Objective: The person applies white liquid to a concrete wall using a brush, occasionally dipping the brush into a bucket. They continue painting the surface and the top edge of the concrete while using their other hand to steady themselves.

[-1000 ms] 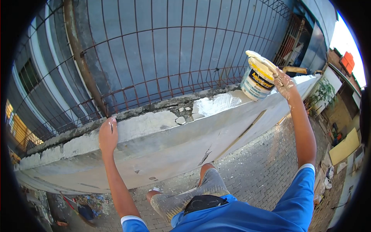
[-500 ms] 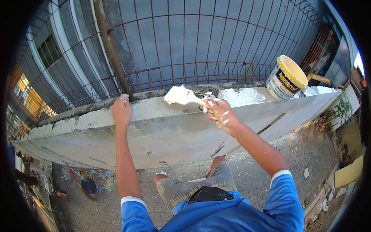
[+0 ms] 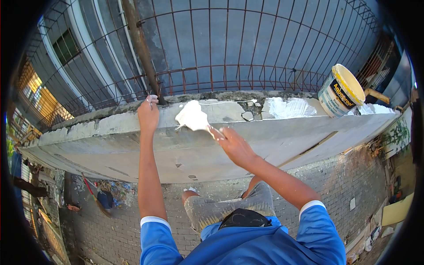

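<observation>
My right hand (image 3: pixel 237 146) is closed around the handle of a paintbrush (image 3: pixel 213 132). Thick white paint (image 3: pixel 192 115) covers the brush head, which lies against the top edge of the low concrete wall (image 3: pixel 247 132). To the left, my left hand (image 3: pixel 149 115) has its fingers curled at the top of the wall, beside a rusty fence post (image 3: pixel 148 57). White specks mark those fingertips, and whatever they grip is hidden. On the wall at the right stands an Aquaproof bucket (image 3: pixel 338 92), tilted in view, with a yellow rim.
A rusty wire fence (image 3: pixel 225 44) rises along the wall's far side. Broken mortar pieces (image 3: pixel 248 115) lie on the wall top beside a white-painted patch (image 3: pixel 289 107). Below are grey paving bricks (image 3: pixel 304 185), with a broom (image 3: pixel 102 206) at the left.
My right hand has moved left and down, turning the brush so its paint-loaded head meets the wall top. My left hand stays by the post. The whole view has shifted slightly.
</observation>
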Motion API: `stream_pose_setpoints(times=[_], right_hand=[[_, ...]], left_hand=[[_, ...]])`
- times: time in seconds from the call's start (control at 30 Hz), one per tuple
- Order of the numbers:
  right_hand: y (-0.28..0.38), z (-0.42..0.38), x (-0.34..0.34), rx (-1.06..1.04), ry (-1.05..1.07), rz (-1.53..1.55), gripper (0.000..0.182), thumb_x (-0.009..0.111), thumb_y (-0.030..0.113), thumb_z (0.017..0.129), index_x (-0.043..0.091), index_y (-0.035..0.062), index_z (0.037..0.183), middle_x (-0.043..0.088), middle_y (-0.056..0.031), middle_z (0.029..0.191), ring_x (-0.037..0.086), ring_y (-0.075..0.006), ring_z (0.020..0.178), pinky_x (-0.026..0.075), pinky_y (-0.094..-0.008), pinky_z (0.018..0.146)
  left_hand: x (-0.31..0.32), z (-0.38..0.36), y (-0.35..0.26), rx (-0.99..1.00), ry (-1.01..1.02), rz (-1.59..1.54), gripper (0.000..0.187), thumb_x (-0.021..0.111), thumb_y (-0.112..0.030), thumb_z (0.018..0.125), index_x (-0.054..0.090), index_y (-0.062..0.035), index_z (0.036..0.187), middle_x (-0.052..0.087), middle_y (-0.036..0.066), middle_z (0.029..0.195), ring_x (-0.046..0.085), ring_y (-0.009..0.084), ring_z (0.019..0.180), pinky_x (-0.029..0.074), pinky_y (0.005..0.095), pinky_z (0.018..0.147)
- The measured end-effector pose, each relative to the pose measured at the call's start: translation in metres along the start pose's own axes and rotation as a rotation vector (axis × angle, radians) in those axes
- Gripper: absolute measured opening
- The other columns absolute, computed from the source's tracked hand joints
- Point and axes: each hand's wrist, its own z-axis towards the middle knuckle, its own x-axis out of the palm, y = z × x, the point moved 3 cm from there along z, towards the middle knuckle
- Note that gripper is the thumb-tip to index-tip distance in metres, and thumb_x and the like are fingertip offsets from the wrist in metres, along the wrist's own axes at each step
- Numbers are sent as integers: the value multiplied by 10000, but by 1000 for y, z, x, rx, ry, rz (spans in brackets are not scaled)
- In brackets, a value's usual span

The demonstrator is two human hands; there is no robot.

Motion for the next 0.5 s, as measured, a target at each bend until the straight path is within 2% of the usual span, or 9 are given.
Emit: stream_pose_setpoints(times=[0.17,0.5], right_hand=[[30,-20,-14,101,51,-1,608,621,-31,864,521,68,1456,413,-88,821,488,-232,745,449,-365,639],[35,-63,-2,136,-39,-9,616,665,-66,809,578,60,1406,434,-102,829,490,-268,763,437,-378,654]], left_hand=[[-1,-3,-8,8,11,83,201,540,-16,902,676,6,1049,721,174,963,694,316,871,519,390,810],[-1,-5,-16,50,15,129,170,557,-82,911,687,-12,995,696,198,942,663,371,887,509,436,817]])
